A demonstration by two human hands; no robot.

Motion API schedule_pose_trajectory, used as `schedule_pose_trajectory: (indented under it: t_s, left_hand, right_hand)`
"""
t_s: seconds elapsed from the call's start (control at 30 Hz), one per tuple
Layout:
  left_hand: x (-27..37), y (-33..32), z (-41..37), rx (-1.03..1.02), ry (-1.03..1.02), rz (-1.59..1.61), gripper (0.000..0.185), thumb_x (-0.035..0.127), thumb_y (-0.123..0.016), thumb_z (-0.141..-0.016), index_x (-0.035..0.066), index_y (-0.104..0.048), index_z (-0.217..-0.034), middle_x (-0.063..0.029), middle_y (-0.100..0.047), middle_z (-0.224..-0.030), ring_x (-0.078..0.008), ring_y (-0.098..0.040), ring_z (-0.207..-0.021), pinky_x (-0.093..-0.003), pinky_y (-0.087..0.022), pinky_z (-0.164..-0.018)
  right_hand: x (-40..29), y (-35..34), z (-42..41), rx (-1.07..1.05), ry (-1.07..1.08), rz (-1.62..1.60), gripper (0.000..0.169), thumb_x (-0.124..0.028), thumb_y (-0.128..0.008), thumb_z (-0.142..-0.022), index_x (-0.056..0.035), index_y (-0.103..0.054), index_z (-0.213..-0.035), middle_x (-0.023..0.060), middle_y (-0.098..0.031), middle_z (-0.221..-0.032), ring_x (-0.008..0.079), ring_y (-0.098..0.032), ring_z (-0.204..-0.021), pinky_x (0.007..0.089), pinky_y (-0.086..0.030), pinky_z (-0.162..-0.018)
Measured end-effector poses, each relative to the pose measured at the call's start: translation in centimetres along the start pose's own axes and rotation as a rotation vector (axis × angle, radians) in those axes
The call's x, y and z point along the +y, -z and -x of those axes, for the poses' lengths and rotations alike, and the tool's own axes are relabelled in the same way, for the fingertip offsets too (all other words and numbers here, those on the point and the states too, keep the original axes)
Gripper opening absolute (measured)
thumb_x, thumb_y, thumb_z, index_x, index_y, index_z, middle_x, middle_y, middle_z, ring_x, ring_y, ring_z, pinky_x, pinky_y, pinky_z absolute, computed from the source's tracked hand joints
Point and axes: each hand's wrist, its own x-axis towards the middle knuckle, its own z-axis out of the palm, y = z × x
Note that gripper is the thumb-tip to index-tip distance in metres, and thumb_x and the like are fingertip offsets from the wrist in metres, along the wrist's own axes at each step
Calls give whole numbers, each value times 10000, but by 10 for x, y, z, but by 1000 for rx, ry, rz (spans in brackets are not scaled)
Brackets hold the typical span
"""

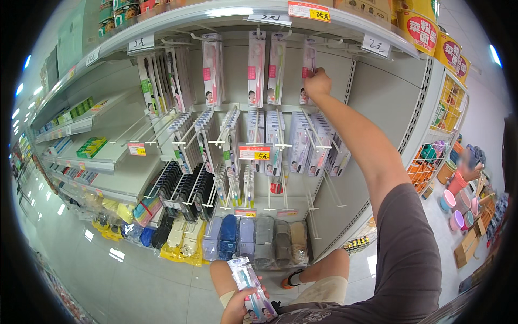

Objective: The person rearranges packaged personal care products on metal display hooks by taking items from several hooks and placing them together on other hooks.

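With my right arm stretched up to the display rack, my right hand (318, 82) grips a packaged purple toothbrush (308, 56) at the right end of the top hook row. Low in front of my body, my left hand (239, 301) holds packaged toothbrushes (251, 288), one teal and one purple in view. To the left of my right hand hang packs with a green toothbrush (277, 69), a pink toothbrush (256, 69) and another pink toothbrush (212, 71). Whether the gripped pack still sits on its hook is hidden.
Lower hooks carry more toothbrush packs (301, 141) and dark packaged items (182, 182). Bagged slippers (265, 241) line the bottom shelf. Price tags (254, 152) stick out at hook ends. Overhead runs a shelf edge (226, 12). A wire rack (431, 162) and plastic pots (447, 200) stand right.
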Motion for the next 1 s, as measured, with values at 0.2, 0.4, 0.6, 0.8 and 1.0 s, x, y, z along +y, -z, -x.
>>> schedule_pose_trajectory:
  t_s: [0.2, 0.4, 0.6, 0.8, 1.0]
  left_hand:
    - [1, -3, 16, 7, -42, 2, 514, 90, -607, -829, 8, -421, -1301, -156, -624, -992, -338, -640, -920, -457, -518, -820]
    - [-20, 1, 12, 30, -37, 101, 460, 117, -613, -877, 30, -426, -1288, -143, -623, -978, -322, -639, -910, -453, -527, -802]
    - [-56, -16, -37, 131, 68, -81, 404, 169, -692, -861, 44, -524, -1207, -88, -643, -940, -204, -644, -851, -352, -532, -715]
    - [-82, -36, -86, 220, 79, -387, 320, 217, -759, -817, 37, -653, -1058, -31, -661, -909, -121, -616, -814, -276, -482, -700]
    - [-86, -81, -93, 206, -117, -696, 326, 216, -759, -816, 26, -627, -1045, -31, -655, -907, -108, -612, -820, -269, -493, -684]
  right_hand:
    - [7, 3, -3, -165, -53, 95, 496, -274, -610, -822, 78, -495, -1151, 308, -592, -1091, 426, -586, -1040, 460, -479, -894]
    - [3, 139, 143, -111, 624, -38, 500, -256, -593, -873, 34, -479, -1264, 220, -515, -1287, 392, -470, -1211, 446, -370, -1024]
    - [140, 244, 461, -985, 315, -244, 488, -297, -775, -770, -78, -585, -1163, 106, -611, -1036, 224, -616, -836, 351, -496, -665]
    - [207, 235, 631, -921, -399, -341, 573, -148, -691, -854, -73, -406, -1346, 111, -608, -909, 183, -593, -728, 332, -489, -635]
    - [182, 262, 551, -1055, -322, -292, 534, -247, -743, -814, -10, -521, -1238, 176, -591, -1126, 228, -652, -843, 304, -536, -721]
